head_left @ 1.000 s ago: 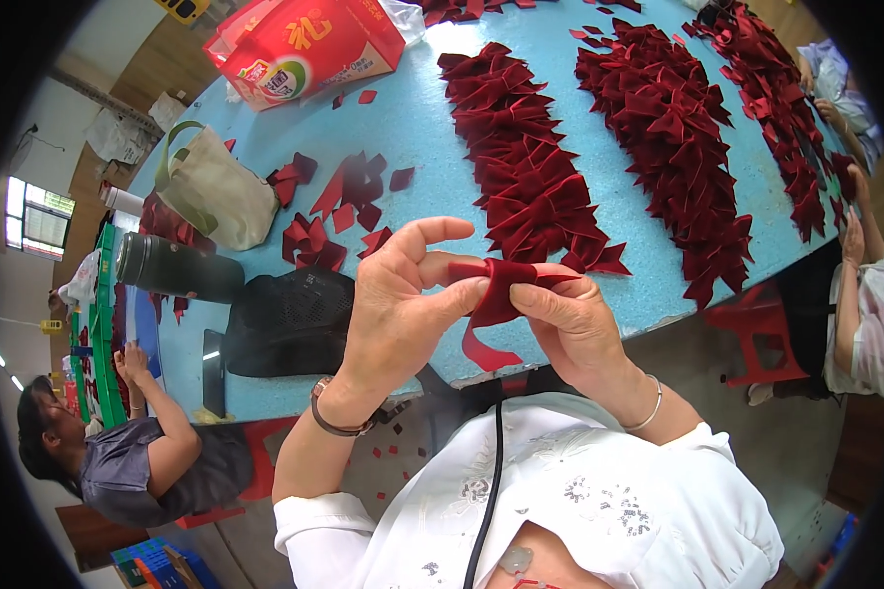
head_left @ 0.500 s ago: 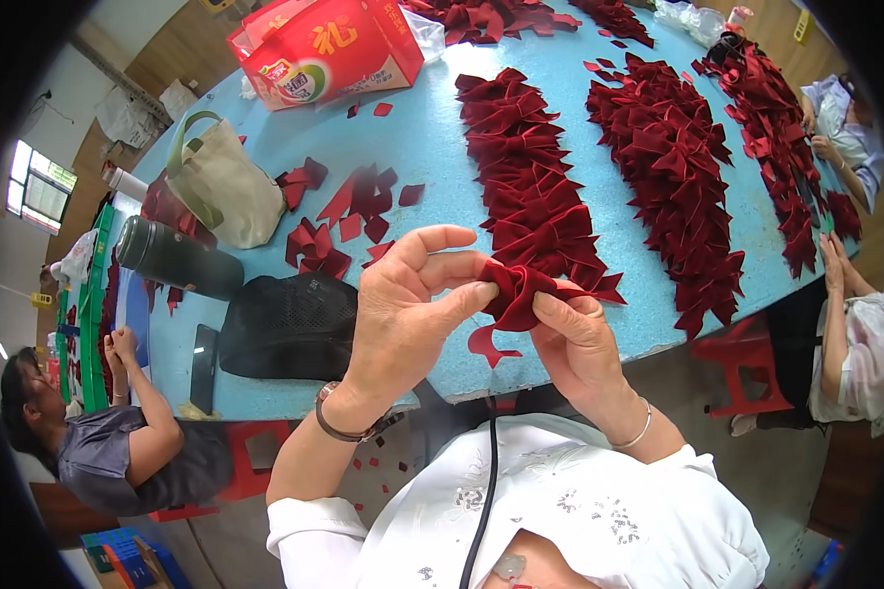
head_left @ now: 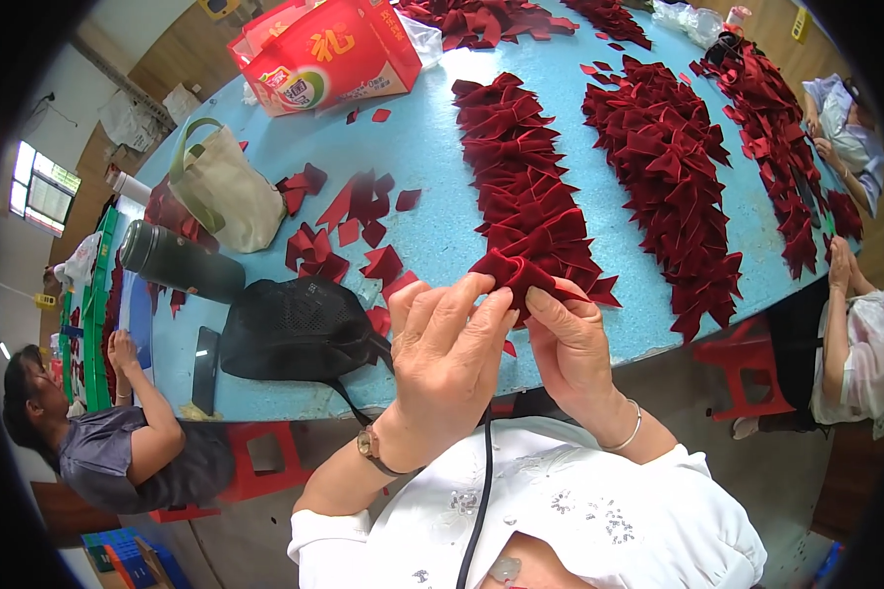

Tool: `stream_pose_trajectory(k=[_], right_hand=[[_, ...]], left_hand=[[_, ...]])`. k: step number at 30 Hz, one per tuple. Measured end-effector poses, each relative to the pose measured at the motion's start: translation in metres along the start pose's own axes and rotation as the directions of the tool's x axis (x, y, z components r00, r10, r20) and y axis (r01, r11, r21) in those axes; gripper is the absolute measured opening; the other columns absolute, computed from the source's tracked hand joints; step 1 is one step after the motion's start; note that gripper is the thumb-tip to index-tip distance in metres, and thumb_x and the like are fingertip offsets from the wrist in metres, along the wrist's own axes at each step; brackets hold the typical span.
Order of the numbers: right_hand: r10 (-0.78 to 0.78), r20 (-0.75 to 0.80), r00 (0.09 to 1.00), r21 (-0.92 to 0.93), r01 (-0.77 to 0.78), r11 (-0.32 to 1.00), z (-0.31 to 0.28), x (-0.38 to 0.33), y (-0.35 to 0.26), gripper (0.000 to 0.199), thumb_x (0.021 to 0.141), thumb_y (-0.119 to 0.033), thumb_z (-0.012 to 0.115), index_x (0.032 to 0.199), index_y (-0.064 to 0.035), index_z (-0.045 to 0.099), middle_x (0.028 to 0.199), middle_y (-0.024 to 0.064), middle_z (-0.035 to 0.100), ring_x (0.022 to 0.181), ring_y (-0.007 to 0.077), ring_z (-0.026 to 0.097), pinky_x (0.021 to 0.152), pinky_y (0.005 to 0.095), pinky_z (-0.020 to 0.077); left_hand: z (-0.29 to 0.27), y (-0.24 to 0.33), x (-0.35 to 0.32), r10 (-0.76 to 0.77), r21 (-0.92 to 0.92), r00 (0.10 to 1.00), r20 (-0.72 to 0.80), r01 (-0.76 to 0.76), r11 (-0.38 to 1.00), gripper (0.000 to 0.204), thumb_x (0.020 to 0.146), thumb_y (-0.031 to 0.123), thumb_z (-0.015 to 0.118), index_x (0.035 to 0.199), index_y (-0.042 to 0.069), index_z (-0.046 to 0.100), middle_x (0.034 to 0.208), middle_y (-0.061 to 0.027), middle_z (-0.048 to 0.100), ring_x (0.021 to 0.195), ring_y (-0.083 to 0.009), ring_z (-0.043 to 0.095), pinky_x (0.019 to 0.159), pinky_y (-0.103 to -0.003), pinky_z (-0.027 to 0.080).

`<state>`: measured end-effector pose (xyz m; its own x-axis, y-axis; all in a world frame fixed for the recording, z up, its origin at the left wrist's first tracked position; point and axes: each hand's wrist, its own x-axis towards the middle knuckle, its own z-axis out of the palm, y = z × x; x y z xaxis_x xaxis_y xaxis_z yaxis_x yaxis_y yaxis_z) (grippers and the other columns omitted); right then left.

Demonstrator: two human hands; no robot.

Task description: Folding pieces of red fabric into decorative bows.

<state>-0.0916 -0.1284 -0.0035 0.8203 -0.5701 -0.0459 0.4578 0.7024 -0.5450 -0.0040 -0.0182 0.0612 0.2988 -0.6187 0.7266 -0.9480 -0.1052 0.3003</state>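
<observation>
A dark red velvet bow (head_left: 517, 278) sits pinched between our two hands just above the near edge of the blue tabletop (head_left: 432, 206), its folded middle gathered under our fingertips. Our left hand (head_left: 449, 348), a watch at its wrist, curls over the bow from the left with thumb and fingers pressed on the fabric; our right hand (head_left: 572, 344), a thin bangle at its wrist, grips the bow from below and the right. Just beyond the bow runs a long row of finished red bows (head_left: 523, 182), with a second row (head_left: 673, 167) and a third (head_left: 776, 128) farther right. Loose red fabric scraps (head_left: 349, 221) lie to the left, near a black mesh bag (head_left: 300, 329), a dark flask (head_left: 177, 262) and a beige tote bag (head_left: 228, 191). A red printed carton (head_left: 329, 54) stands at the far side. Other people sit at the left (head_left: 118, 437) and right (head_left: 855, 344) edges of the tabletop.
</observation>
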Motion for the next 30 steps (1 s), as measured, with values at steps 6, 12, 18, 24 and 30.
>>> stream_pose_trajectory(k=[6, 12, 18, 24, 30], right_hand=[[-0.064, -0.031, 0.997, 0.016, 0.065, 0.998, -0.007, -0.001, -0.001, 0.019, 0.086, -0.003, 0.064, 0.105, -0.0047, 0.064, 0.104, 0.0087, 0.067, 0.097, 0.0166, 0.062, 0.089, 0.0297, 0.0474], [-0.139, -0.022, 0.990, 0.010, 0.139, 0.990, -0.014, -0.001, 0.005, 0.019, 0.086, -0.005, 0.063, 0.105, -0.0038, 0.063, 0.103, 0.0092, 0.067, 0.096, 0.0167, 0.062, 0.088, 0.0293, 0.0483], [-0.041, -0.059, 0.997, 0.086, 0.046, 0.995, -0.009, -0.005, -0.002, 0.020, 0.084, 0.000, 0.065, 0.103, -0.0050, 0.064, 0.096, 0.0097, 0.069, 0.087, 0.0147, 0.065, 0.078, 0.0256, 0.0511], [-0.063, -0.012, 0.998, 0.111, 0.064, 0.992, -0.010, -0.006, -0.005, 0.018, 0.089, -0.006, 0.060, 0.107, -0.0030, 0.061, 0.100, 0.0084, 0.067, 0.090, 0.0153, 0.064, 0.082, 0.0265, 0.0518], [-0.067, 0.033, 0.997, 0.134, 0.062, 0.989, -0.011, -0.007, -0.002, 0.019, 0.088, -0.005, 0.061, 0.107, -0.0036, 0.061, 0.101, 0.0084, 0.067, 0.091, 0.0156, 0.064, 0.082, 0.0264, 0.0514]], left_hand=[[0.007, 0.012, 0.003, -0.180, -0.101, 0.984, 0.000, 0.179, 0.979, 0.027, 0.066, 0.000, 0.077, 0.091, 0.002, 0.067, 0.084, -0.0068, 0.066, 0.070, -0.0189, 0.054, 0.072, -0.031, 0.042], [0.009, 0.019, -0.003, -0.191, -0.166, 0.981, 0.024, 0.192, 0.967, 0.027, 0.065, -0.003, 0.077, 0.089, 0.003, 0.067, 0.082, -0.0066, 0.066, 0.068, -0.0182, 0.053, 0.066, -0.029, 0.042], [0.024, 0.030, -0.005, -0.001, -0.170, 1.000, -0.012, -0.001, 0.985, 0.022, 0.069, -0.007, 0.073, 0.088, 0.002, 0.066, 0.084, -0.0083, 0.066, 0.072, -0.0212, 0.058, 0.063, -0.026, 0.045], [0.030, 0.033, -0.009, -0.165, -0.330, 0.983, -0.079, 0.130, 0.935, 0.017, 0.074, -0.008, 0.069, 0.090, 0.000, 0.066, 0.090, -0.0122, 0.066, 0.078, -0.0232, 0.064, 0.066, -0.026, 0.051], [0.029, 0.023, -0.007, -0.115, -0.274, 0.991, -0.069, 0.092, 0.957, 0.022, 0.078, -0.006, 0.064, 0.100, -0.004, 0.064, 0.101, -0.0157, 0.062, 0.081, -0.0274, 0.065, 0.064, -0.029, 0.055]])
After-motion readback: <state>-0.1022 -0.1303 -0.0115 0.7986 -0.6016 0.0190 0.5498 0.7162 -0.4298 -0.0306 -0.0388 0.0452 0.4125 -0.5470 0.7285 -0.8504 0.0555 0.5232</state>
